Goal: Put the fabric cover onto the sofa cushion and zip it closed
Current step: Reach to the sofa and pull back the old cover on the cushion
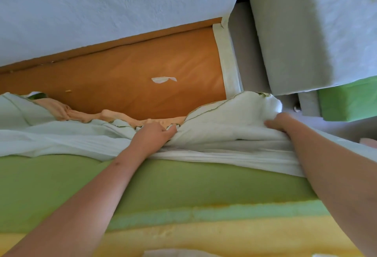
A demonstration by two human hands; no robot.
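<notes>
Both hands gripped bunched white fabric cover (224,126) at far edge of green foam cushion (81,185): left hand (152,134) centre, right hand (280,123) right corner.

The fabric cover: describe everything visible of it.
The fabric cover is pale white cloth, crumpled and bunched along the far edge of the green foam cushion, leaving the near foam bare. A dark stitched line runs along its open edge, and peach material shows in the opening. The left hand and right hand both grip it, fingers curled into the folds.
</notes>
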